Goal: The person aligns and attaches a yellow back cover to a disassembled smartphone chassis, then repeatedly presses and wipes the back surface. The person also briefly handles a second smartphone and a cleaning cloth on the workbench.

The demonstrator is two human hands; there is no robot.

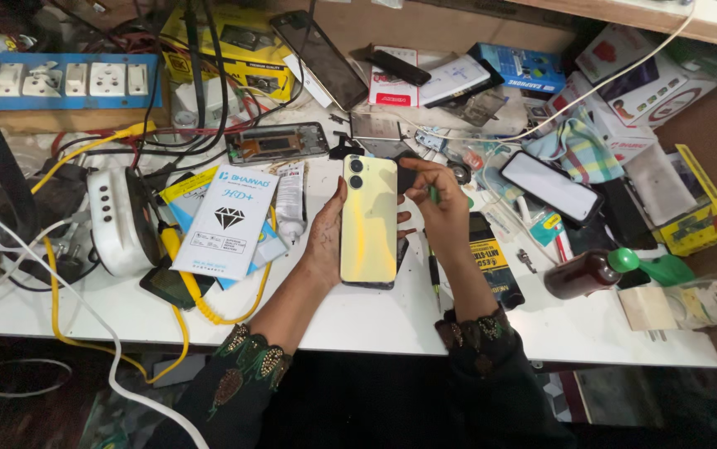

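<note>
My left hand (pixel 323 237) holds a pale yellow-green smartphone (pixel 369 220) by its left edge, back side up, with two camera lenses at the top. My right hand (pixel 440 208) is at the phone's upper right corner, fingers pinched on a small dark piece (pixel 408 177) and a thin green-handled tool (pixel 435 195). The phone sits just above the white worktable (pixel 358 320). Both sleeves are dark with beaded cuffs.
A white screen-protector packet (pixel 229 220) and yellow cables (pixel 209 308) lie left. An opened phone frame (pixel 278 143) is behind. Another phone (pixel 551 185), a checked cloth (pixel 581 150), a brown bottle (pixel 584 274), boxes and a blue socket strip (pixel 67 81) crowd the table.
</note>
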